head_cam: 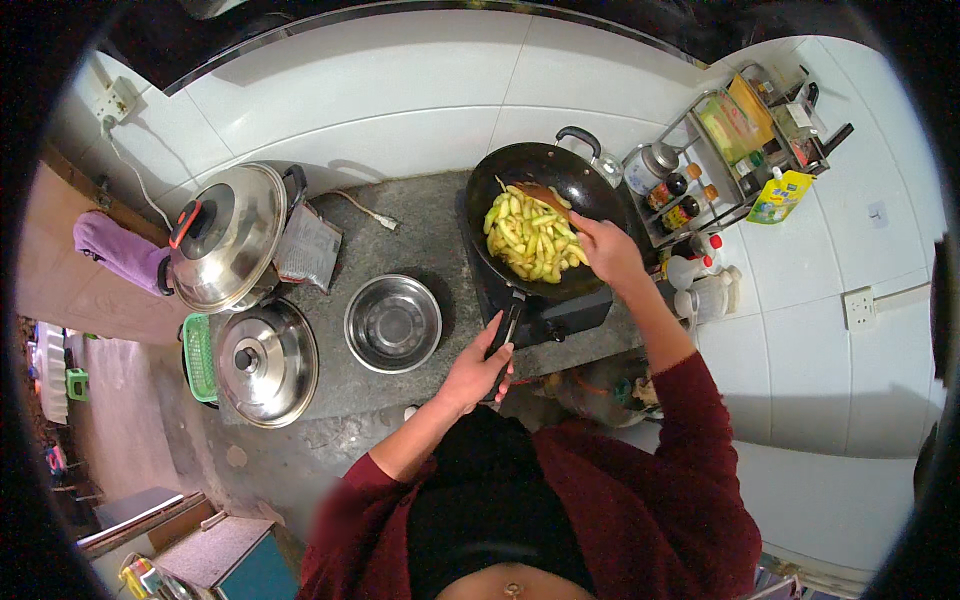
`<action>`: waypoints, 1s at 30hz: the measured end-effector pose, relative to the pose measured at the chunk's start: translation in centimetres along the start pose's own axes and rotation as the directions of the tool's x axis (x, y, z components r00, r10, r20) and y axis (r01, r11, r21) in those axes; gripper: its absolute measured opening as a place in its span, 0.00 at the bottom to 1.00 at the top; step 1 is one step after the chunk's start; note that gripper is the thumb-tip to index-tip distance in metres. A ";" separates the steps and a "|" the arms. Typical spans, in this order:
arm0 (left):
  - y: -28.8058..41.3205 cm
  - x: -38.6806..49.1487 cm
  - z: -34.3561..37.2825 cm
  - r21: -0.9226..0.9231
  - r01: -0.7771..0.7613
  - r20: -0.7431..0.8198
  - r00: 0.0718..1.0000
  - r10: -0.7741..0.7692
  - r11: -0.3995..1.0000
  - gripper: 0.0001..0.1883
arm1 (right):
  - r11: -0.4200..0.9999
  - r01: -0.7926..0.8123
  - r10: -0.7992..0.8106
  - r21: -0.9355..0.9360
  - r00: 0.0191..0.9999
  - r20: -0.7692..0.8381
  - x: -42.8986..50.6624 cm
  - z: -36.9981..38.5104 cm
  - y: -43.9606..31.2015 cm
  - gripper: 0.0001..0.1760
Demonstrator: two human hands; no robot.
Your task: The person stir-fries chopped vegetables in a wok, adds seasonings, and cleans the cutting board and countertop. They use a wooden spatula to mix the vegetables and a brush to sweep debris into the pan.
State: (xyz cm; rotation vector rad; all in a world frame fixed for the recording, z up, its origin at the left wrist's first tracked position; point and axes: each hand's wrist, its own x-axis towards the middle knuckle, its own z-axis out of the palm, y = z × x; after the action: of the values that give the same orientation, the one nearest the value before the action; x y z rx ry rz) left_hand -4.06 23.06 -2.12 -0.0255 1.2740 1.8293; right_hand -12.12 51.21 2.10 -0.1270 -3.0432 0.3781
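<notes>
A dark wok (596, 199) stands on a black stove (592, 319). Pale green vegetable pieces (532, 236) lie heaped in its left half. My left hand (480, 367) is wrapped around the wok's long black handle (512, 322), at the near side. Over the wok's right part, my right hand (609, 251) grips a brown spatula (544, 196), whose blade reaches into the far edge of the vegetables. The end of the spatula's handle is hidden by my fingers. To the left of the wok sits a steel bowl (393, 323) with nothing visible in it.
A lidded steel pot (232, 232), a foil packet (309, 246), a steel lid (274, 367) and a green basket (198, 356) stand to the left. A cable plug (386, 222) lies behind the bowl. On the right are a metal spice rack (694, 131) and several bottles near the tiled wall.
</notes>
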 end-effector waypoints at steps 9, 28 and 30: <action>0.1 -0.1 0.0 0.032 -0.006 0.007 1.000 0.005 0.999 0.33 | 0.985 0.105 -0.102 -0.134 0.994 0.033 -0.5 1.5 3.2 0.23; -2.4 0.1 -3.4 0.500 -0.291 -0.020 0.938 0.347 0.815 0.37 | 0.945 -0.107 0.066 0.308 0.988 0.140 -9.3 -2.0 1.7 0.20; -2.8 -1.3 -6.6 0.252 -0.253 -0.181 0.936 0.302 0.934 0.33 | 0.874 -0.177 0.111 0.453 0.979 0.170 -9.5 -2.7 0.4 0.21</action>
State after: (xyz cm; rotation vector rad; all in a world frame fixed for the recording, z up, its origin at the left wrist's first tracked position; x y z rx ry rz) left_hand -4.31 17.45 -6.75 0.0873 1.7075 1.9485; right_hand -2.44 51.35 4.04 -0.3100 -2.9739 1.1632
